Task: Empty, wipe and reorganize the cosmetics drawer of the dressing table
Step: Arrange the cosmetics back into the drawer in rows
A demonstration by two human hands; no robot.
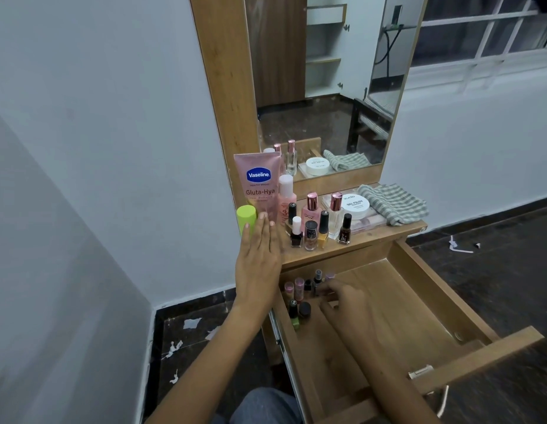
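The left hand (257, 255) stands flat with fingers straight, its fingertips against the green-capped bottle (246, 221) and the Vaseline tube (260, 186), probably steadying them upright. Just right of it, on the dressing table top (358, 240), stand 4 nail polish bottles (311, 235); a striped cloth (393, 203) waits farther right (likely for wiping). Below, the right hand (342, 296) curls among small bottles (298, 287) in the open drawer (397, 301); whether it grips one I cannot tell.

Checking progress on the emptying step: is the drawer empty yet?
Not empty. The drawer is pulled open with several small bottles still in its back left corner, where the right hand reaches.
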